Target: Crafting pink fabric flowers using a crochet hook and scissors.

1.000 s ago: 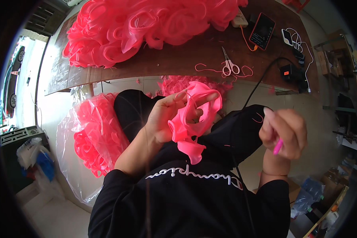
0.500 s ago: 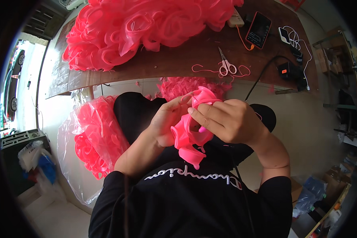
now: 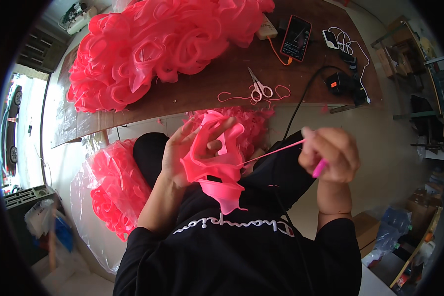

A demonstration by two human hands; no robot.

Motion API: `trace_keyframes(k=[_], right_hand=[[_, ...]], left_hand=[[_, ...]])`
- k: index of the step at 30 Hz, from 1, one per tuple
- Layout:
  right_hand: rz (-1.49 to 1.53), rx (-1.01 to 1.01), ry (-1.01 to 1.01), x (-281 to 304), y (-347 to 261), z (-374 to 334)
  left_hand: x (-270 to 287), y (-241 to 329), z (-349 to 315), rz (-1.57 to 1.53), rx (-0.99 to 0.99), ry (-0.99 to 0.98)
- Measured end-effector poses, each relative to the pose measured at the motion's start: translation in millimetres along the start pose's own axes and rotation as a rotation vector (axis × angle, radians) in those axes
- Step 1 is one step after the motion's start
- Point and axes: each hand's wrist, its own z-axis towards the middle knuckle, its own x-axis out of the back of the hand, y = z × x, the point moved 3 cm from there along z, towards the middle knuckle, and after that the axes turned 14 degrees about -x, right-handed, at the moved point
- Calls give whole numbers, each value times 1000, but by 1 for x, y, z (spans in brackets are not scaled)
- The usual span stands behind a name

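While the person sits with a black-clad lap just below the edge of the wooden tabletop [image 3: 217, 86], the left hand [image 3: 185, 158] is curled about a gathered pink ruffle piece [image 3: 214, 165], thumb and fingers closed on its folds and holding it up over the lap. A thin pink thread [image 3: 271, 154] runs taut from that piece across to the right hand [image 3: 330, 155], which is closed in a loose fist, pinching the thread at its top, with a small pink tip sticking out below the fingers; I cannot tell what that tip is. On the tabletop lie a big heap of finished pink ruffles [image 3: 158, 44], a pair of scissors [image 3: 259, 88] among loose pink thread, a phone [image 3: 296, 37] and a black adapter [image 3: 336, 83]. Beside the left knee stands a clear plastic bag [image 3: 108, 192] full of more pink ruffles.
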Motion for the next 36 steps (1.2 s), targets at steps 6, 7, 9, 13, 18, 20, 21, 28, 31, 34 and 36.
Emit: trace_keyframes(k=[6,7,9,13,18,20,21,28,31,34,36], right_hand=[[-117,-569,346,25,110,-7],[-109,-588,392,31,131,-7],[-44,-712,512,43,163,-7],[-161,-725,605,74,198,-8],[-332,-707,636,94,220,-23],[-296,-778,652,120,233,-29],[-270,-846,673,130,238,-33],[44,-764,-301,28,120,-12],[125,-708,-378,-5,86,-13],[268,-728,-360,-32,56,-8],[387,-642,-376,-49,35,-3]], left_hand=[[-2,3,1,-76,-11,-110],[2,5,0,-81,3,-130],[10,10,-1,-85,12,-150],[12,16,-4,10,-37,-216],[16,24,-6,15,-68,-246],[12,28,-8,15,-99,-247],[11,29,-8,14,-120,-253],[8,15,0,21,-54,-293],[2,7,3,3,31,-380],[-10,3,2,68,-116,-180],[-5,2,4,60,-88,-254]])
